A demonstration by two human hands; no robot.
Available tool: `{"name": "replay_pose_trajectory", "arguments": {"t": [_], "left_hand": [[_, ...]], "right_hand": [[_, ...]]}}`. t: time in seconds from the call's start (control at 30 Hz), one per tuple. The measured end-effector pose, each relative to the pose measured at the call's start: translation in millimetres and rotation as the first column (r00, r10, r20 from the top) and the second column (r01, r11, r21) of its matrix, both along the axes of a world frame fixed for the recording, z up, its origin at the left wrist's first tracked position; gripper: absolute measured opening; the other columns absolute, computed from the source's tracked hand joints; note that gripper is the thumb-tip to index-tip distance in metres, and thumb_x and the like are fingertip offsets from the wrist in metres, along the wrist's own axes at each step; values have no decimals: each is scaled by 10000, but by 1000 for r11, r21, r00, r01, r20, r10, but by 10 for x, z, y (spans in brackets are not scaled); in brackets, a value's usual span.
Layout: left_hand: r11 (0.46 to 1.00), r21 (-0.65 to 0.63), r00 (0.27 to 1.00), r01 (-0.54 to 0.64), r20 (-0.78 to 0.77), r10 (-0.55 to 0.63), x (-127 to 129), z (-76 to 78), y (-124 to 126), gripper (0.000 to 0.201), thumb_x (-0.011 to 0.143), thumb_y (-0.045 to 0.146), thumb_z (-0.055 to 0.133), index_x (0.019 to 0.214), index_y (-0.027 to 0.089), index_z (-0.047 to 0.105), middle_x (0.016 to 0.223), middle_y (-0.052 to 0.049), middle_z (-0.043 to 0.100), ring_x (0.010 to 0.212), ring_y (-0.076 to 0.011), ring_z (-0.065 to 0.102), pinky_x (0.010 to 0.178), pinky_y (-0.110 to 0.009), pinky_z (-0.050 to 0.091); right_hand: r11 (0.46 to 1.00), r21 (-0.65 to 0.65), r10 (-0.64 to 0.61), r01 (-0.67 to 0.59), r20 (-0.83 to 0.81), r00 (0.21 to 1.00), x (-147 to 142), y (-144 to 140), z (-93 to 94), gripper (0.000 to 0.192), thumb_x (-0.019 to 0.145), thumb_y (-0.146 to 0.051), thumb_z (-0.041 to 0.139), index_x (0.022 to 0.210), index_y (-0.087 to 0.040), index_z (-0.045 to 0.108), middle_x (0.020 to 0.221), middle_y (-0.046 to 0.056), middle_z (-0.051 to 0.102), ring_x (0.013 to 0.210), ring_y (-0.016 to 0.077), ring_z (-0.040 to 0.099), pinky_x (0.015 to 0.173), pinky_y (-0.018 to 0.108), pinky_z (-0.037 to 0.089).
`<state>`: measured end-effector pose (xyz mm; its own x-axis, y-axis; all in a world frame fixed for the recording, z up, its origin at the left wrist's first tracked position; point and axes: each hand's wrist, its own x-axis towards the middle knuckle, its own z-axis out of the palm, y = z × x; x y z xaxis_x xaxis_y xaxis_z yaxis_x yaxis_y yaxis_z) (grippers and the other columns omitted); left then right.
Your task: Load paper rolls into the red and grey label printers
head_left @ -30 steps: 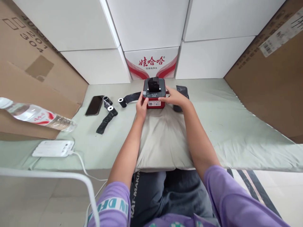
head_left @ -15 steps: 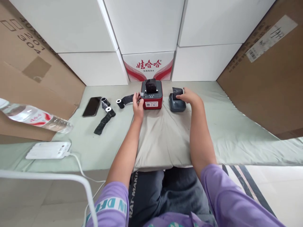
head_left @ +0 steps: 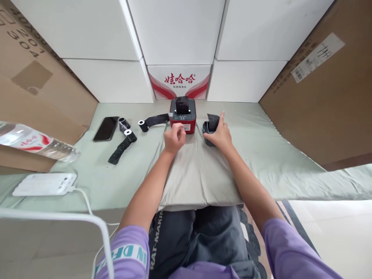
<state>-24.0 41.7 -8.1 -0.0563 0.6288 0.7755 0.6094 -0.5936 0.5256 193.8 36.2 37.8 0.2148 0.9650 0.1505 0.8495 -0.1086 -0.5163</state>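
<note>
Head view: a red-sided printer (head_left: 190, 129) stands on the cloth-covered surface (head_left: 197, 174), close to the printed carton (head_left: 180, 83) behind it, with a black strip (head_left: 182, 104) rising from its top. The left hand (head_left: 174, 138) is in front of it, fingers curled inward; no object shows in them, though I cannot tell whether something small is tucked inside, or whether they touch the printer.

To the right, apart from the printer, is a small dark device (head_left: 209, 142) with its own black flap (head_left: 213, 122). The right hand (head_left: 221, 135) sits against it, thumb across its near side and index finger raised; the other fingers are partly hidden, so how firmly they close cannot be told. That spread probably serves to steady so small a body.

Left of the printer, a black roll (head_left: 143, 126) lies with its tail reaching the printer's side. Two more rolls (head_left: 128, 133) lie beside the phone (head_left: 106, 128), perhaps set there to leave both hands room.
</note>
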Motion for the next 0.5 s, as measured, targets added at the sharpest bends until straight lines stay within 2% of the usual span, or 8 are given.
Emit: {"name": "replay_pose_trajectory", "arguments": {"t": [0.07,0.17,0.33,0.5], "left_hand": [[993,-48,986,104,-127,-109,134,10,-88,237,991,325,465,1021,188,655,737,-20,685,592,-116,611,624,-237,452],[975,-161,960,155,-209,-187,259,-3,-122,243,967,297,498,1025,183,704,675,-13,685,568,-123,614,603,-240,428],[911,-372,927,178,-248,-282,212,0,-78,372,947,245,533,1229,153,757,715,-47,740,615,-155,652,658,-259,465],[838,-531,834,123,-402,-377,200,58,-104,499,925,195,546,1401,189,694,876,-100,813,704,-200,694,721,-296,499]], "right_hand": [[999,52,4,-5,11,1000,-20,-134,-48,1316,713,-498,756,1688,-241,-90,1382,231,534,1242,467,571,992,601,504],[995,96,18,-17,-4,1000,-54,-227,-107,1307,731,-556,735,1684,-254,-107,1479,244,444,1281,464,552,989,595,507],[998,52,44,-45,15,999,-94,-235,-154,1314,749,-615,719,1666,-272,-158,1668,283,142,1367,496,495,983,621,502],[991,115,79,-76,-25,997,-56,-192,-256,1301,758,-622,714,1652,-319,-181,1687,270,101,1401,505,467,990,662,487]]}}
